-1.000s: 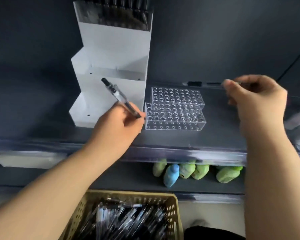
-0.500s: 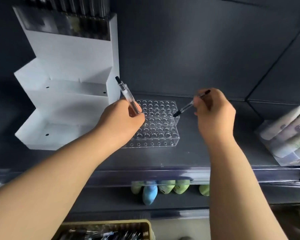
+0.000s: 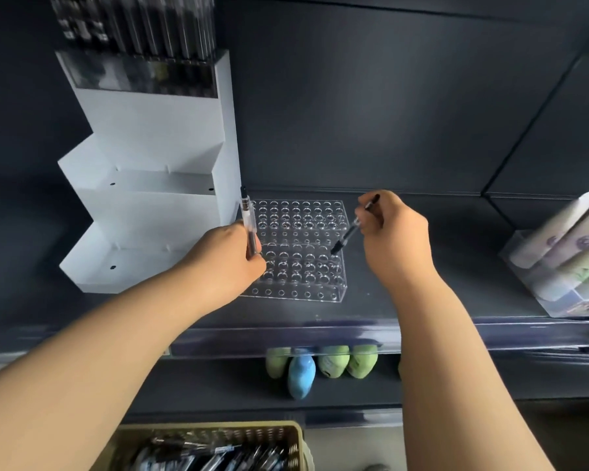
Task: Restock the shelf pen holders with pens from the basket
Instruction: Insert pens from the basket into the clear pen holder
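Head view: at the left edge of the clear acrylic holder full of round holes, I saw the left hand with fingers curled round an upright clear-barrelled pen. At its right edge the right hand pinched a second black-tipped pen, tip slanting down over the holes. Below the holder sat the tan mesh basket of pens.

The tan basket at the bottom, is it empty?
No, the tan plastic lattice basket holds a jumble of clear-barrelled pens piled inside it.
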`<state>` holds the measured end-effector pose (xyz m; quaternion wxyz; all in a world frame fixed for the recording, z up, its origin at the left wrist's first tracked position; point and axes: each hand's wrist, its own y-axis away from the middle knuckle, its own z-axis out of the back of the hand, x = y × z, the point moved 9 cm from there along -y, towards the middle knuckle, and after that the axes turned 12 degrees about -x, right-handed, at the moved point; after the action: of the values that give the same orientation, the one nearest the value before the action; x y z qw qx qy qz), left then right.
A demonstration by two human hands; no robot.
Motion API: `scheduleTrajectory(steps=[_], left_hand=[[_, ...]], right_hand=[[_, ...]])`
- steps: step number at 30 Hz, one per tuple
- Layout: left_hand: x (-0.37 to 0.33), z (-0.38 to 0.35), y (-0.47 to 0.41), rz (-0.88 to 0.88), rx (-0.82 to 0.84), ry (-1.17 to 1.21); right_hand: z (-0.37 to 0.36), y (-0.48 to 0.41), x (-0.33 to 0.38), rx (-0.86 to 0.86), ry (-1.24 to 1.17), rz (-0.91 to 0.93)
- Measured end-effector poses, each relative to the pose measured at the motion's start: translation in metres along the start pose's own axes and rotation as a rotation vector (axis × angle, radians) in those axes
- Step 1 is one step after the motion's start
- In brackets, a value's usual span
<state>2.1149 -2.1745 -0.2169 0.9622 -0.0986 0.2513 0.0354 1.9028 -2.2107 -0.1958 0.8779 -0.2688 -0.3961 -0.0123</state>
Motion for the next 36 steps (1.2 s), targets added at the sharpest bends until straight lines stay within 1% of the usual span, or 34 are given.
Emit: scheduleTrajectory(steps=[2,6,8,10,12,13,16,24,32,36], left_hand=[[0.004,-0.001,0.004,0.008,0.029,-0.016],[0.015,-0.016,0.018,0.029,0.141,-0.038],[0.015,-0.011,0.019,0.036,0.099,0.005],[0.016,0.004,0.012,0.044,-0.013,0.058],[0.017,0.018,0.004,0.028,-0.100,0.020],[0.020,0.021,0.000,0.020,-0.105,-0.027],[0.029,0.019,-0.006,0.032,-0.068,-0.104],[0.029,0.019,-0.009,0.009,0.023,-0.102],[0.030,0.018,-0.005,0.040,0.048,-0.164],[0.038,0.010,0.003,0.066,0.099,-0.170]], right_hand=[[-0.001,0.004,0.003,0.041,0.017,0.016],[-0.001,0.014,0.008,0.084,-0.005,0.027],[0.001,0.016,0.009,0.085,-0.024,0.035],[0.001,0.018,0.007,0.086,-0.035,0.036],[0.003,0.018,0.003,0.086,-0.041,0.026],[0.003,0.018,0.001,0.087,-0.042,0.020],[0.003,0.018,-0.001,0.094,-0.042,0.018],[0.002,0.019,0.001,0.107,-0.042,0.032],[-0.002,0.025,0.001,0.145,-0.026,0.029],[0.000,0.025,0.001,0.133,-0.036,0.032]])
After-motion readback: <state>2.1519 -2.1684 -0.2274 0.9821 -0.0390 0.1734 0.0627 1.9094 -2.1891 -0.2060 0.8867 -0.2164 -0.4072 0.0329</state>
